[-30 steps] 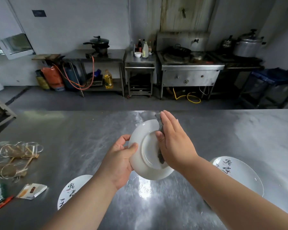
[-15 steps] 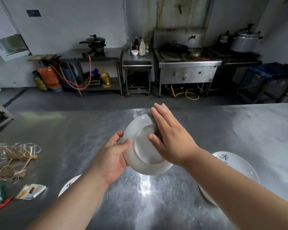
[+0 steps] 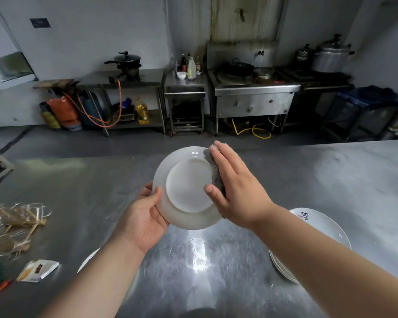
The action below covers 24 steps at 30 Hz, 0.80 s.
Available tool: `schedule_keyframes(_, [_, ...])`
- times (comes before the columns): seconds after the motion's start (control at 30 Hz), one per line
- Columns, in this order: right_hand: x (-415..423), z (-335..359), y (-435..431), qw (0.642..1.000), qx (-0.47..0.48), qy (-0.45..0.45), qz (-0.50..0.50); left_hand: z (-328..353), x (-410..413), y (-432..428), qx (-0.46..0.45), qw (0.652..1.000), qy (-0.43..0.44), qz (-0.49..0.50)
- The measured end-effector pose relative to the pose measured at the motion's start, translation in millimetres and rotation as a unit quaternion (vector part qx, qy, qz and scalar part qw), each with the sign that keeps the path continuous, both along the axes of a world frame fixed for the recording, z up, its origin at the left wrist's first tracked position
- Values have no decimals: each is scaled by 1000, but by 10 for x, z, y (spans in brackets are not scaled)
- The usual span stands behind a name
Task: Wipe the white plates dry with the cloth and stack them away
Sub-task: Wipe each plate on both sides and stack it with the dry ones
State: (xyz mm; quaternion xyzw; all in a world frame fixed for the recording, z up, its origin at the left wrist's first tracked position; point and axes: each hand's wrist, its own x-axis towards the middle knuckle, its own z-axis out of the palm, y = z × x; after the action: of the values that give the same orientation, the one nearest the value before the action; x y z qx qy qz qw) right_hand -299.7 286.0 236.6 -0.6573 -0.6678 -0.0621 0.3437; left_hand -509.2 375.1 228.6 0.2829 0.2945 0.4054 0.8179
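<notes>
Above the steel counter, 1 white plate is held up clear of the surface and tilted toward the camera. Its lower-left rim is taken by the left hand, with the thumb laid on the near face and the fingers hidden behind, so that grip is closed on the plate. A grey cloth is pressed against the plate's right side by the right hand. The fingers of that hand are straight and flat, so nothing is pinched and the cloth is merely trapped beneath them. Wiping of this plate is judged to be under way and not yet finished. A stack of plates, with dark writing on the top one, is seen on the counter at the right, and a lone plate is glimpsed at the lower left behind the forearm. Which of these are already dried cannot be told, so the work left cannot be fixed. Compared with 1 s ago, the plate has been turned more squarely toward the camera, the cloth has been drawn out to the right edge, and more of the centre is uncovered.
</notes>
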Motion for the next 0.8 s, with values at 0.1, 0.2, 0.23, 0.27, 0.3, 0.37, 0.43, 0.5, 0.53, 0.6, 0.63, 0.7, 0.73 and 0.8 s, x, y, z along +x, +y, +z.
schedule_keyframes(0.1, [-266, -254, -161, 998, 56, 25, -2, 42, 43, 12, 5, 1000, -1, 16])
schedule_keyframes(0.2, [-434, -445, -232, 994, 101, 30, -5, 8, 83, -70, -11, 1000, 4, 12])
schedule_keyframes(0.23, [-416, -413, -197, 993, 111, 45, -15, -13, 94, -116, -16, 1000, 4, 2])
schedule_keyframes(0.27, [-380, -352, -155, 990, 117, 77, -27, -21, 95, -158, -18, 1000, 2, -12])
schedule_keyframes(0.3, [-331, -273, -116, 985, 120, 122, -36, 1, 88, -194, -14, 999, -6, -31])
schedule_keyframes(0.37, [-202, -134, -58, 972, 126, 195, -37, 74, 28, -178, 0, 998, -16, -68])
schedule_keyframes(0.43, [-85, -39, -31, 971, 115, 208, -10, 177, -32, -92, 7, 995, 1, -98])
schedule_keyframes(0.5, [-40, 0, -8, 975, 76, 207, 23, 237, -48, -38, 19, 991, 38, -127])
schedule_keyframes(0.53, [-46, -4, 4, 977, 52, 206, 34, 222, -51, -39, 27, 989, 59, -134])
schedule_keyframes(0.6, [-99, -60, 0, 978, 20, 206, 38, 151, -47, -94, 26, 988, 70, -134])
schedule_keyframes(0.63, [-144, -112, -31, 977, 10, 210, 32, 91, -52, -126, 18, 989, 66, -131])
schedule_keyframes(0.7, [-272, -253, -148, 975, 1, 222, 12, -19, -64, -165, 2, 992, 50, -115])
schedule_keyframes(0.73, [-359, -331, -230, 975, 1, 223, 5, -64, -75, -169, -4, 994, 45, -102])
schedule_keyframes(0.8, [-539, -470, -363, 977, -7, 213, 7, -128, -88, -161, -11, 995, 42, -86])
